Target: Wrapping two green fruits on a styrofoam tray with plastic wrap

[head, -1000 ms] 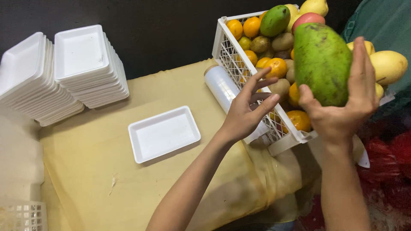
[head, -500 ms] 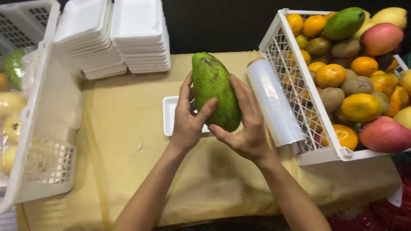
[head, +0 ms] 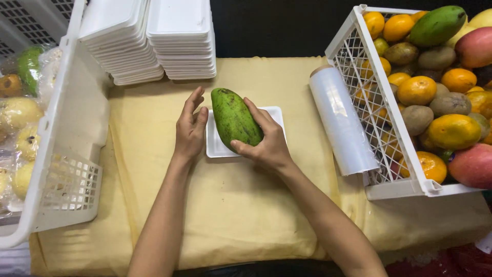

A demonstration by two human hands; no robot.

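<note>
A large green mango (head: 233,117) lies on a white foam tray (head: 275,117) in the middle of the yellow-covered table (head: 246,205). My right hand (head: 266,141) grips the mango from its right side and underneath. To the left of the tray, my left hand (head: 190,128) rests against its edge with fingers apart, just off the mango.
A roll of clear cling film (head: 342,119) lies beside a white crate (head: 359,61) full of oranges, kiwis and mangoes at the right. Two stacks of foam trays (head: 148,38) stand at the back. A white crate (head: 61,154) with wrapped fruit sits at the left.
Both hands lowered the mango from mid-air onto the foam tray. My left hand has come off the mango and now rests by the tray.
</note>
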